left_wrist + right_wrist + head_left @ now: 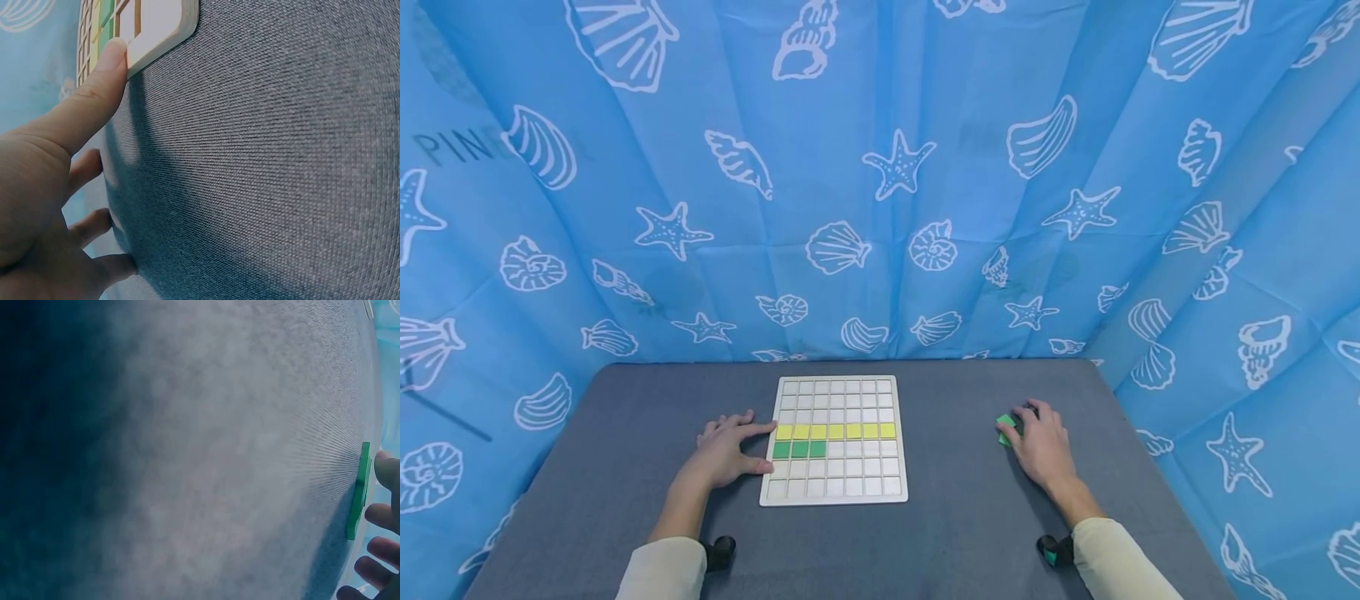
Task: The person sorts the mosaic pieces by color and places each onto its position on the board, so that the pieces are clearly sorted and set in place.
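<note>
A white grid board (837, 481) lies flat left of centre on the table. One full row holds yellow tiles (836, 432); below it, three dark green tiles (800, 450) fill the left end of a row. My left hand (726, 452) rests at the board's left edge, with the thumb (103, 78) and index finger touching it and the other fingers spread on the cloth. Off to the right, my right hand (1043, 443) is over loose green tiles (1004, 421), partly covered by its fingers. In the right wrist view, its fingers are spread beside a green tile (358, 494).
Grey cloth covers the table (955, 467). A blue curtain (880, 208) with white shells and starfish hangs behind and along both sides. Each wrist carries a small black device, one (722, 552) at the left and one (1054, 550) at the right.
</note>
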Motion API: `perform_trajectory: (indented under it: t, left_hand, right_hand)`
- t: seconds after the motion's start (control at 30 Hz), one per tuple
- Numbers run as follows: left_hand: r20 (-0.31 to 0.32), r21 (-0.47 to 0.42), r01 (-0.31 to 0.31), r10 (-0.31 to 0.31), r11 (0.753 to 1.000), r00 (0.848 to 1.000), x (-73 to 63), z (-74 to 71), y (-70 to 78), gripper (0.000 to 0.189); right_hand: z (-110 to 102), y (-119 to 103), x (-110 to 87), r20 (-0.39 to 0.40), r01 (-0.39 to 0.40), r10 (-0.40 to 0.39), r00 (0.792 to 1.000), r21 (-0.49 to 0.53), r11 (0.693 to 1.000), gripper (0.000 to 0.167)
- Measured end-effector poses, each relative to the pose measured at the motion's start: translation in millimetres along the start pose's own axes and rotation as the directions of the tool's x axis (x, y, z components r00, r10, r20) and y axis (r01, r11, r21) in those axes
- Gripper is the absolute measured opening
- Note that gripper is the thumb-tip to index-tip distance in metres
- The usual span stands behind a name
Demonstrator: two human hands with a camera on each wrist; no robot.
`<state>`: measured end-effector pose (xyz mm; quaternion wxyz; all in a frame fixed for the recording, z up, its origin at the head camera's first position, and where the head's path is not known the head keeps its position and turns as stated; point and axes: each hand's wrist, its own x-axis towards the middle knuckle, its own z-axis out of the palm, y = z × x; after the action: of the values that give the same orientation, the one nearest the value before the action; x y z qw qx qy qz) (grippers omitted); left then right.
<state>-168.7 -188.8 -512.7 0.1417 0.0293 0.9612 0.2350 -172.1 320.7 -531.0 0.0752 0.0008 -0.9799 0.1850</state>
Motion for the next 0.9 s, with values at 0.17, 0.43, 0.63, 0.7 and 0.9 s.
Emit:
perform_trajectory:
  t: [0.17,0.43,0.63,0.7,0.9]
  left_hand:
    - [-0.005,0.003,0.000,0.000,1.000,1.000,-0.1,0.3,0.6,0.079]
    - [-0.004,0.009,0.006,-0.006,1.000,1.000,-0.4,0.3,1.3,0.079]
    - [-0.010,0.014,-0.002,0.003,1.000,1.000,0.5,0.8,0.9,0.078]
    - [-0.012,0.013,-0.001,0.001,1.000,1.000,0.9,0.9,0.8,0.078]
    - [-0.012,0.007,0.007,-0.007,1.000,1.000,0.0,0.9,1.2,0.079]
  right_hand:
    - [0,-2,0.5,0.000,-0.032,0.032,1.000,0.010,0.999,0.045]
    - [0,-8,2.2,-0.020,-0.039,0.040,0.999,0.047,0.998,0.034]
    - [2,-9,6.7,-0.047,-0.026,0.029,0.998,0.054,0.998,0.020]
    - [2,-9,7.9,-0.056,-0.007,0.011,0.998,0.056,0.998,0.015]
    - [3,-16,8.7,-0.086,0.047,-0.042,0.995,0.053,0.997,0.011]
